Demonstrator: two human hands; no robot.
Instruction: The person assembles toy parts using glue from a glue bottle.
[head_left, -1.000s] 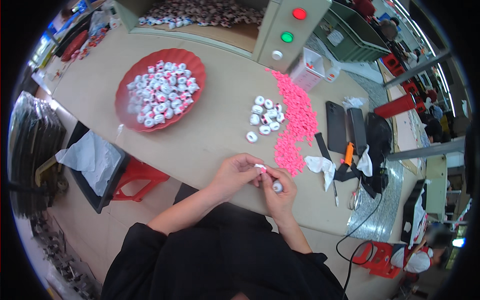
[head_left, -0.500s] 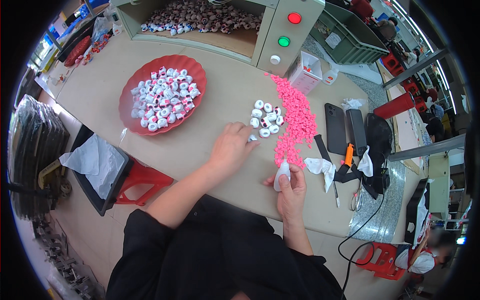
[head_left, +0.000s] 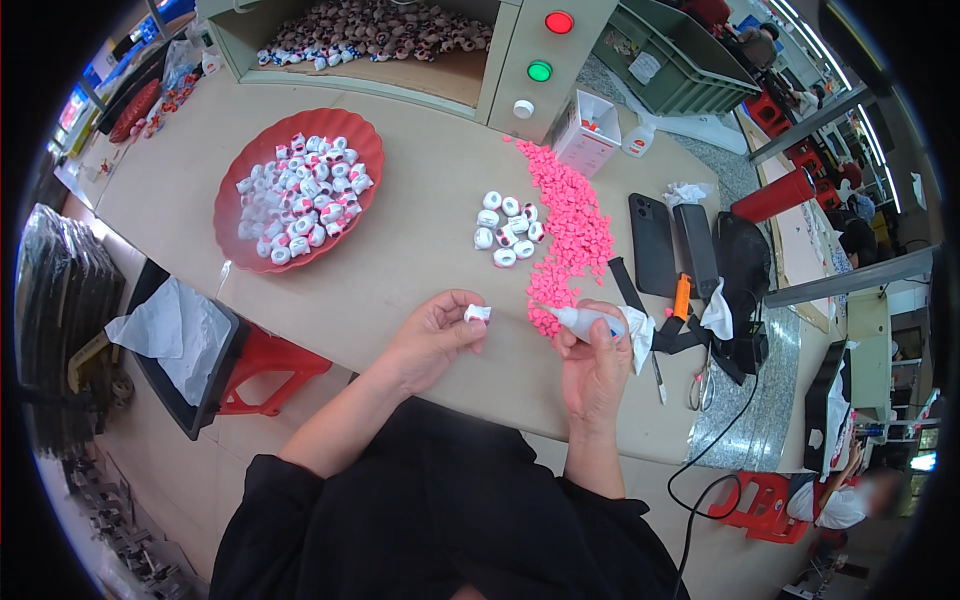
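Note:
My left hand (head_left: 436, 338) pinches a small white figurine head (head_left: 477, 314) between thumb and fingers, above the near part of the table. My right hand (head_left: 596, 360) grips a small squeeze bottle (head_left: 588, 323) of pale plastic, its thin tip pointing left toward the left hand. The bottle tip and the white piece are apart. Beyond the hands stands a loose cluster of similar white pieces (head_left: 508, 228). Along its right side runs a strip of many small pink pieces (head_left: 572, 215). A red scalloped bowl (head_left: 232, 180) at left holds many white pieces with pink and dark marks.
A grey cabinet (head_left: 545, 110) with red and green buttons stands at the back, brown pieces inside. To the right lie a black phone (head_left: 652, 245), an orange-handled tool (head_left: 682, 296), scissors (head_left: 702, 388) and tissue. A black cable (head_left: 690, 505) hangs off the right edge. Left below stands a red stool (head_left: 265, 370).
My left hand has drawn back from the cluster, raising a white piece toward me. My right hand has tipped the bottle from upright to pointing left. The whole view has shifted slightly.

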